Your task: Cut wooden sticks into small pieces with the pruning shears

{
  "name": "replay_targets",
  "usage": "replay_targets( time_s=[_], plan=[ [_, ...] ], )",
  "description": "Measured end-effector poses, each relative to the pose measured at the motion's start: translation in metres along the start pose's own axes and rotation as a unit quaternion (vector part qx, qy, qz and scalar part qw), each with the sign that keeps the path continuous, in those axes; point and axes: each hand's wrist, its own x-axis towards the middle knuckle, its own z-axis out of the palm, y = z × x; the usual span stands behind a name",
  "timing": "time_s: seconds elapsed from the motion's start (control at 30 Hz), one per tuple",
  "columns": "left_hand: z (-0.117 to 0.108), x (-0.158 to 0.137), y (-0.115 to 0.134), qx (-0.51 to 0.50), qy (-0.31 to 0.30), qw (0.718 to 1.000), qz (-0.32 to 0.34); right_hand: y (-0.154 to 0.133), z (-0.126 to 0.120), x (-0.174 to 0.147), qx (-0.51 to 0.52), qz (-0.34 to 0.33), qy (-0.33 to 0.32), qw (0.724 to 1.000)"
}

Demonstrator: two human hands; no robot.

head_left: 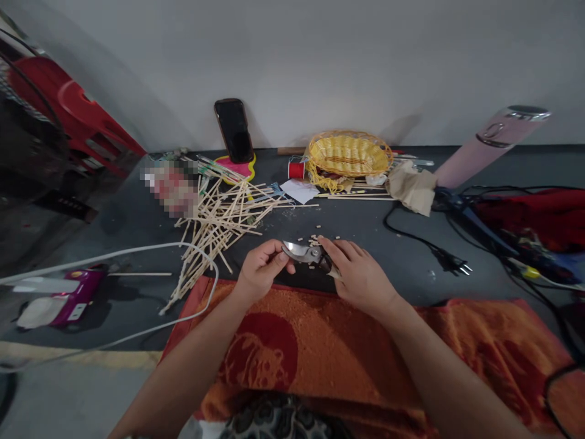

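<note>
My right hand point(363, 277) is wrapped round the handles of a pair of pruning shears point(300, 251), whose curved metal blades point left. At the blade tips, my left hand point(261, 268) has its thumb and fingers pinched together; what they hold is too small to make out. Several short cut stick pieces point(314, 239) lie on the dark table just behind the shears. Left of them spreads a loose pile of thin pale wooden sticks point(223, 213). An orange towel point(329, 341) lies beneath my forearms.
At the back stand a phone point(235, 131), a red thread spool point(296, 170), a yellow woven basket point(350, 152) and a pink flask point(491, 146). A black plug cord point(450, 262) lies right. A white cable point(150, 247) loops beside a purple device point(80, 296) at left.
</note>
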Motion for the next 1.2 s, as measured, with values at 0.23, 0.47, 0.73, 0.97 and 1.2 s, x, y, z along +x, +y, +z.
replay_targets(
  time_s=[0.23, 0.47, 0.73, 0.97, 1.2],
  plan=[
    [-0.0026, 0.0004, -0.0016, -0.087, -0.042, 0.995, -0.034, 0.0002, -0.0004, 0.0002, 0.002, -0.005, -0.002, 1.0],
    [-0.0022, 0.0019, -0.0019, -0.112, -0.047, 0.992, -0.045, 0.0015, 0.0052, -0.0008, 0.003, -0.016, 0.012, 1.0],
    [0.0026, 0.0012, 0.0004, -0.03, -0.006, 1.0, 0.002, 0.0014, 0.0038, -0.0011, 0.013, 0.0, 0.019, 1.0],
    [0.0016, 0.0007, -0.0026, 0.028, 0.006, 0.999, 0.037, 0.0054, 0.0007, -0.0003, -0.005, -0.007, 0.025, 1.0],
    [0.0, -0.0012, -0.001, -0.041, -0.039, 0.998, -0.013, 0.0071, -0.0011, 0.0009, 0.009, -0.02, 0.012, 1.0]
  ],
)
